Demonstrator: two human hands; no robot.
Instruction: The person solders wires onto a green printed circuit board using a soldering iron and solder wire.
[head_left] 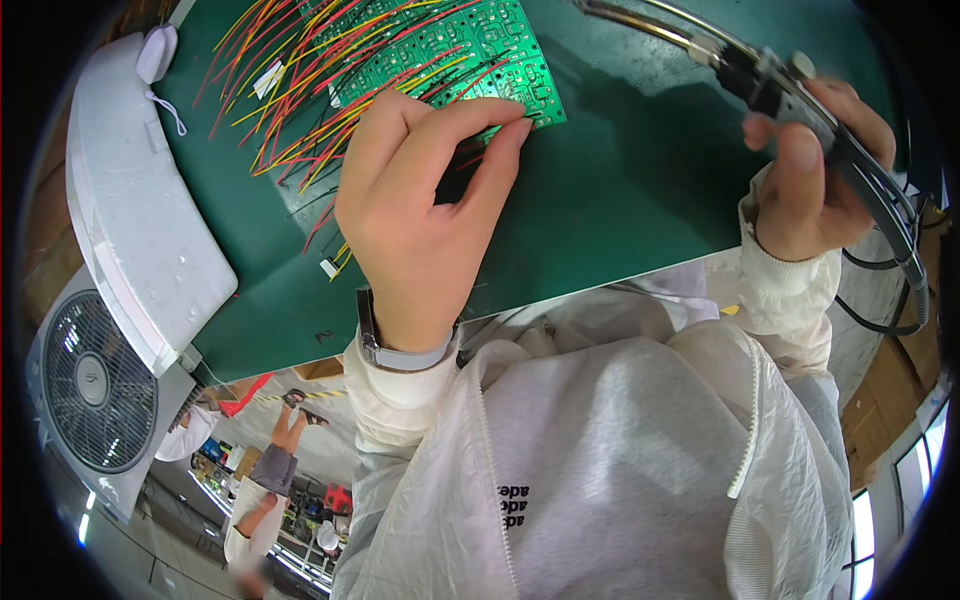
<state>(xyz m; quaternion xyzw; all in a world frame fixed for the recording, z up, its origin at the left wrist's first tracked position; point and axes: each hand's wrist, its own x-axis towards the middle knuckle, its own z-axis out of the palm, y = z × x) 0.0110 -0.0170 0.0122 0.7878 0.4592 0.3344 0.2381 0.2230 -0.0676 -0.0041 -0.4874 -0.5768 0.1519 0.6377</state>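
Head view: left hand [415, 190] pinches, hold unclear, over the edge of a green circuit board [510, 38]; right hand [825, 165] curls around a corded tool [752, 78]; dark shirt lettering [513, 507] shows below both.

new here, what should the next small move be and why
Probably bring the tool in the right hand toward the left hand: it pinches at the edge of the circuit board, while the tool is off to the board's right. What it pinches is too small to tell.

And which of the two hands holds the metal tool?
The right hand grips the metal tool; the left hand is at the green circuit board.
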